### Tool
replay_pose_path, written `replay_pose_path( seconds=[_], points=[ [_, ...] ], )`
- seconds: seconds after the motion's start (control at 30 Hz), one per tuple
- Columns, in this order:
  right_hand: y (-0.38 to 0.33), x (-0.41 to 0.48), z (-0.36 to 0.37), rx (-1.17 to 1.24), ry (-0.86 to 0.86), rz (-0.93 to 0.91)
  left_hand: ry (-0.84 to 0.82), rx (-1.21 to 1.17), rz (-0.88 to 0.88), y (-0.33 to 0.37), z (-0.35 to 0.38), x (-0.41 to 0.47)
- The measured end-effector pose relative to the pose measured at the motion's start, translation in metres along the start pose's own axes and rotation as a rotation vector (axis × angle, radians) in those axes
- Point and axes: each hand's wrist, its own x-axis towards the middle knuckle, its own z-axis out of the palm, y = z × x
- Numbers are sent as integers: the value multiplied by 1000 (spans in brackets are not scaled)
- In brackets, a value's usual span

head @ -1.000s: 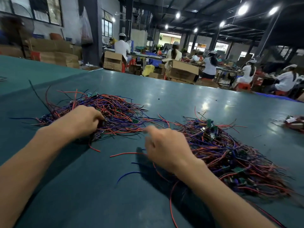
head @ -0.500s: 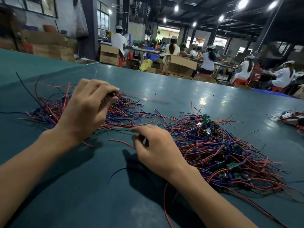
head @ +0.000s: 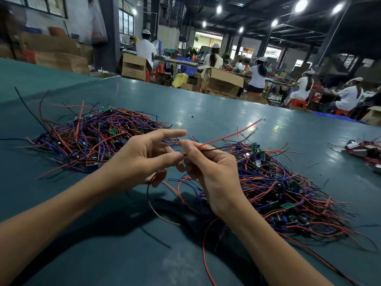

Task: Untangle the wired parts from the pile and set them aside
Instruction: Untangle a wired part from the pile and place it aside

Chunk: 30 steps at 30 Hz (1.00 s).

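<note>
Lit by round ceiling lamps [head: 301,6] under a dark roof; windows [head: 125,23] in the left wall; cardboard boxes [head: 223,81] and seated workers [head: 257,75] beyond the teal table [head: 206,112].

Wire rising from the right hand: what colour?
Red: the thin red wire, seen best in head view.

On the table [head: 226,120] two piles lie side by side: the left pile [head: 82,137] farther from us, the right pile [head: 278,182] nearer. Our left hand [head: 142,159] and right hand [head: 210,172] meet above the gap between them, both holding one wired part [head: 226,137] whose wire runs rightward over the right pile. A small heap [head: 367,149] lies well apart at the table's right edge. Behind the table stand boxes [head: 222,81], with seated workers [head: 257,75] beyond them.
</note>
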Motion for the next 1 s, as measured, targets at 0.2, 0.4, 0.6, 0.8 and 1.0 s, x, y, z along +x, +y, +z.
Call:
replay_pose_path(
  seconds=[0.2,0.4,0.6,0.8,1.0],
  points=[
    [-15,8,-13,167,73,167,-43,-132,-222,6,-5,3],
    [-38,15,-46,237,277,132,-229,-223,-362,13,-14,2],
    [-28,14,-38,190,229,88,-335,-362,-437,13,-13,-1],
    [-19,4,-23,-94,23,215,62,-577,-361,2,-4,7],
    [-9,-8,0,-141,-225,367,117,-554,-316,-12,4,8]
  ],
)
